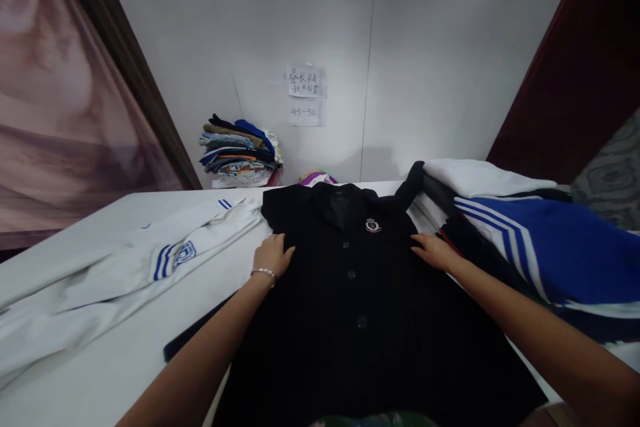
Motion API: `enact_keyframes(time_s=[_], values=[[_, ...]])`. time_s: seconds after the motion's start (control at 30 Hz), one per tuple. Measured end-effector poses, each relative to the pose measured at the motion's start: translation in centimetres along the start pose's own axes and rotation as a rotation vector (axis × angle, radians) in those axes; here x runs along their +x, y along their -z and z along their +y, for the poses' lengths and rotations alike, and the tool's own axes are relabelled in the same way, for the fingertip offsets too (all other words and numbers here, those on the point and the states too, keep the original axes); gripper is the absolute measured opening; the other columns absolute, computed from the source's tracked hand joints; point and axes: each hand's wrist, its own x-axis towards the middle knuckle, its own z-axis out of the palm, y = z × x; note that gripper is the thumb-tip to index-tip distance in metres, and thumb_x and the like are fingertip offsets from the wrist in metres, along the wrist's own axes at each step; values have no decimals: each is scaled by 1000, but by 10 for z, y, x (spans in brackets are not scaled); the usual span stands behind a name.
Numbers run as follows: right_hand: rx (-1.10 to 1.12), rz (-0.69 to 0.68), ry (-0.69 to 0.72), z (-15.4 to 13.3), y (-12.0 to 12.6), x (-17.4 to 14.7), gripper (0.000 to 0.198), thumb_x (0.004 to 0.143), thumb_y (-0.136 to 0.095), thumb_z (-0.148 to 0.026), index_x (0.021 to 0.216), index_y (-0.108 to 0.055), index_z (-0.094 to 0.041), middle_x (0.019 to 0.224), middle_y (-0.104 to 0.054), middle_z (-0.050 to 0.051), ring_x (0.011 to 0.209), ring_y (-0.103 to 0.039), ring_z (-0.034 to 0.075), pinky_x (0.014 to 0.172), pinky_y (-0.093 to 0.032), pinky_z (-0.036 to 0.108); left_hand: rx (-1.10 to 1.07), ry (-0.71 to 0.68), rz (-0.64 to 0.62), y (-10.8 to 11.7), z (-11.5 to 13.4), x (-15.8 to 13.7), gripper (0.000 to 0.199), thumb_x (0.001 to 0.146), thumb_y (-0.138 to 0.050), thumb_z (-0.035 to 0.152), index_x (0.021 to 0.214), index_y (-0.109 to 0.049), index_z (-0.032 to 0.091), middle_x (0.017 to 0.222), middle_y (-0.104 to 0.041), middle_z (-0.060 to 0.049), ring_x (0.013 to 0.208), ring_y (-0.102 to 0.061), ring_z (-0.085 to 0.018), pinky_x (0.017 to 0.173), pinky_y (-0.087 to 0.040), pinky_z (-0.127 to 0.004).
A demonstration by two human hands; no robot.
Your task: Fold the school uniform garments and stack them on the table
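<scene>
Around the Table [120,367]

A folded stack [237,153] sits at the back edge; a white garment [120,280] lies toward the left edge. Blue and white clothes [580,247] heap along the right edge. Papers [307,87] hang on the wall [440,47].

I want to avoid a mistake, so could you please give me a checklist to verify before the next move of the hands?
1. Dark jacket lies front up: ok, badge and buttons show.
2. Left hand at one side edge: ok.
3. Right hand at the opposite side edge: ok.
4. Jacket apart from the clothes pile: not ok, a sleeve runs up against it.
5. Buttons fastened: cannot tell, too dark.
</scene>
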Motion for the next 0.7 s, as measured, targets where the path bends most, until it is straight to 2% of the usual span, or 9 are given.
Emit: enact_keyframes(time_s=[0.07,0.13,0.3,0.4,0.47,0.53,0.6,0.7], values=[[66,26,112,-15,-1,23,45,90,-48,-32,132,-54,-15,135,-53,13,125,-50,23,108,-35,33,-59,-64,11,1,21,13,42,89,-47,41,123,-55,18,127,-58,-12,116,-54,-26,96,-41,-34],[111,29,173,-31,-6,46,47,90,-49,-33,134,-51,-16,140,-50,11,130,-45,22,111,-32,33,-164,-74,-38,-4,43,29,41,89,-46,42,121,-57,18,124,-59,-12,114,-56,-25,95,-41,-32],[110,21,93,-45,-32,88,51,92,-46,-35,139,-45,-13,147,-40,13,139,-32,24,113,-27,37,-268,15,-97,-23,81,80,51,91,-41,49,121,-57,11,126,-58,-18,117,-55,-28,94,-42,-34],[96,14,53,-42,-50,96,51,94,-41,-35,139,-44,-10,150,-35,16,142,-24,28,114,-22,42,-280,67,-122,-33,91,114,58,91,-38,51,120,-56,5,124,-58,-24,116,-56,-33,91,-44,-38],[84,22,38,-41,-59,95,52,96,-35,-36,142,-40,-11,152,-31,15,143,-21,28,115,-19,45,-296,53,-143,-39,101,135,59,91,-38,51,120,-55,2,123,-58,-25,115,-57,-33,91,-45,-38],[64,32,41,-41,-63,94,52,97,-32,-37,143,-39,-13,153,-29,14,143,-20,27,115,-19,44,-324,-20,-157,-48,113,152,58,93,-35,50,125,-53,5,128,-57,-21,117,-56,-28,93,-44,-33],[39,44,40,-41,-65,93,52,97,-32,-39,143,-39,-14,153,-30,13,143,-22,25,115,-19,42,-355,-130,-178,-61,128,162,55,93,-34,53,128,-53,15,135,-55,-12,121,-53,-22,97,-41,-29],[9,52,29,-41,-66,93,53,97,-31,-39,143,-39,-14,152,-32,13,142,-23,25,115,-18,41,-378,-250,-201,-83,145,160,50,89,-42,57,124,-57,24,141,-51,-4,129,-45,-22,106,-34,-33]])
